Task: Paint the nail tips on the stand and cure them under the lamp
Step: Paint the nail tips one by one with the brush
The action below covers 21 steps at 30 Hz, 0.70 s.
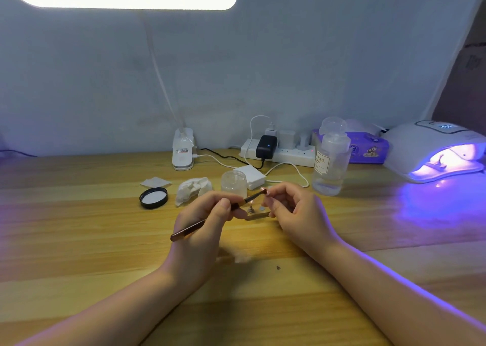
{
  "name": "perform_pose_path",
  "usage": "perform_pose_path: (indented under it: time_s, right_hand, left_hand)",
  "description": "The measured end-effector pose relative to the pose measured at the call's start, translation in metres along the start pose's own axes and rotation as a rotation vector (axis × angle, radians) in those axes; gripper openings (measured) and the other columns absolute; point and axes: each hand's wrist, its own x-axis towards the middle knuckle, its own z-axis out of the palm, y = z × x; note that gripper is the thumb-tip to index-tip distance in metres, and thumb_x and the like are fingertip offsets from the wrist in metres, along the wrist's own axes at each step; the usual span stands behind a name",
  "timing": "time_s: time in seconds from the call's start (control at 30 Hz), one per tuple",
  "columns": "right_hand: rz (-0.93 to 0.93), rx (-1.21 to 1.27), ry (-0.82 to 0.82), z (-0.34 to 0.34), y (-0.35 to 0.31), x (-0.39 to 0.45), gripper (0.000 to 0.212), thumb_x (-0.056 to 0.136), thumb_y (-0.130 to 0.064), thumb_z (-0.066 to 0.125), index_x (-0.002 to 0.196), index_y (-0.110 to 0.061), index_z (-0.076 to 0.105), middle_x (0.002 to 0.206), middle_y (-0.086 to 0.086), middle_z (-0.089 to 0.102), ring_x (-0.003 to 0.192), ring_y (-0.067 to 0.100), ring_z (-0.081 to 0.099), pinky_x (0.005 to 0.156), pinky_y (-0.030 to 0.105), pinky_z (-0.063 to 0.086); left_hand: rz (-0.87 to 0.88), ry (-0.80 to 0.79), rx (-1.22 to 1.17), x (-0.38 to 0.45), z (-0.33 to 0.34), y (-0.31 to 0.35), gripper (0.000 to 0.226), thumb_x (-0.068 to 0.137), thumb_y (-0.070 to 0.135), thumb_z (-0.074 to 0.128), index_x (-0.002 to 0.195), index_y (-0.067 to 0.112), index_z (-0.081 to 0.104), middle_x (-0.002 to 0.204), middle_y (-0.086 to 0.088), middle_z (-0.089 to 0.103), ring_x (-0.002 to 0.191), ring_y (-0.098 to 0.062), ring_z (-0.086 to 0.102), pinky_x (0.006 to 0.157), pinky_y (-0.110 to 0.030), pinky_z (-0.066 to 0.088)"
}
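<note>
both forearms come in from 6 o'clock and meet mid-table. left hand [207, 222] pinches the brush [210, 220] between thumb and curled fingers, handle trailing toward 8 o'clock, bristles pointing toward 2 o'clock. right hand [294, 208] has fingers curled in, thumb and forefinger pinching a small nail tip [265, 191] at the brush end; whether it sits on a peg can't be told, too small.

stand [256, 214] sits on the wooden table [79, 240] just below and between the hands; one bare metal peg and a pale round pad visible on it, rest hidden by fingers.

curing lamp [434, 151] at 2 o'clock, well apart, lit violet inside with something already under it. open clear jar [234, 183] just beyond the hands at 12 o'clock, its black lid [153, 198] at 10 o'clock beside a crumpled wipe [193, 190]. clear bottle [330, 161] at 1 o'clock, near the right hand.

judgement: step in hand is coating the pinched tip. to do it well: brace both wrists on the table, light strokes from base toward free edge, thin coat, keep the pinching fingers off the wet face. risk: gel flooding onto fingertips, or smearing when the tip goes back on the stand. bottle stands on the path to the lamp, so carry round it.
</note>
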Motion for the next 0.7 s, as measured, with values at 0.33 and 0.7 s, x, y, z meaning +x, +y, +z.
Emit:
perform_pose_path:
  time_s: [0.33, 0.7]
  right_hand:
    - [-0.024, 0.023, 0.007, -0.0001, 0.0013, 0.0, 0.011, 0.087, -0.012, 0.066, 0.09, -0.022, 0.069, 0.078, -0.002, 0.07, 0.07, 0.008, 0.061, 0.068, 0.026, 0.054]
    - [-0.024, 0.001, 0.059, 0.0015, 0.004, 0.0006, 0.007, 0.087, -0.015, 0.067, 0.089, -0.022, 0.069, 0.075, -0.002, 0.068, 0.069, 0.01, 0.061, 0.067, 0.032, 0.054]
  left_hand:
    - [-0.016, 0.019, 0.041, 0.0006, -0.002, -0.0017, 0.022, 0.086, 0.032, 0.055, 0.098, 0.023, 0.071, 0.087, -0.003, 0.073, 0.085, -0.007, 0.067, 0.074, -0.014, 0.048]
    - [0.029, -0.029, 0.051, -0.0028, -0.0021, 0.0023, 0.026, 0.086, 0.036, 0.051, 0.094, 0.025, 0.072, 0.086, -0.001, 0.072, 0.086, -0.01, 0.067, 0.075, -0.016, 0.049]
